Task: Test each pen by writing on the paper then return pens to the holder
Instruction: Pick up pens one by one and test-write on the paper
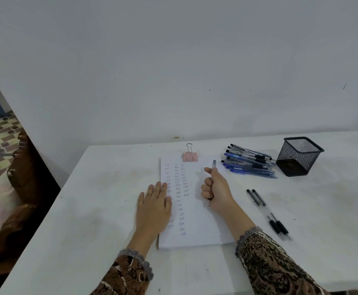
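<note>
The right hand (216,188) is curled into a fist round a pen (213,165), thumb sticking out, the pen nearly upright with its tip down at the paper (203,220), right of the written columns. The left hand (154,203) lies flat, fingers straight, on the paper's left edge. The paper sits mid-desk (101,209) with a pink clip (190,156) on its far edge; a pile of pens (250,161) lies toward the far right corner, the mesh holder (299,156) just right of it, and two black pens (267,211) lie side by side right of the paper.
</note>
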The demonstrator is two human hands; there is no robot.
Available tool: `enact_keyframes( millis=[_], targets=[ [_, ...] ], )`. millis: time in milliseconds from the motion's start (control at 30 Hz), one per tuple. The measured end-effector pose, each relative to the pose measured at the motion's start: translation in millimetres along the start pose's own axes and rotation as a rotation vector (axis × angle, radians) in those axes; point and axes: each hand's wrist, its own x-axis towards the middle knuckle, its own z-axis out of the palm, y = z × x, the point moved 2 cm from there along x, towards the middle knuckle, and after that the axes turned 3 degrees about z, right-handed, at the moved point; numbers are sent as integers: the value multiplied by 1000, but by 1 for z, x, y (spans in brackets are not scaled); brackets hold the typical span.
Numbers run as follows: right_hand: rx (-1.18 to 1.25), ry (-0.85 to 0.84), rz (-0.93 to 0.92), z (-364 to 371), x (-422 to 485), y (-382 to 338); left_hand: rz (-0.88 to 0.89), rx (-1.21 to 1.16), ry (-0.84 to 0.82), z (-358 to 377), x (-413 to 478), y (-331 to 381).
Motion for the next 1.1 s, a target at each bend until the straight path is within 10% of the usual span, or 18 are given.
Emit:
enact_keyframes(
  millis=[300,500,700,900,1100],
  targets=[
    [-232,69,-7,-8,-8,-19,-5,14,3,1,1,1],
    [-1113,335,-318,-55,-9,-102,-9,26,17,3,1,0],
    [-1831,327,20,-103,-13,-119,-13,11,36,4,2,0],
    [-1813,210,236,-110,-20,-122,-25,29,39,5,2,0],
    [-1808,374,-450,-95,18,-127,-34,22,44,4,2,1]
  ],
)
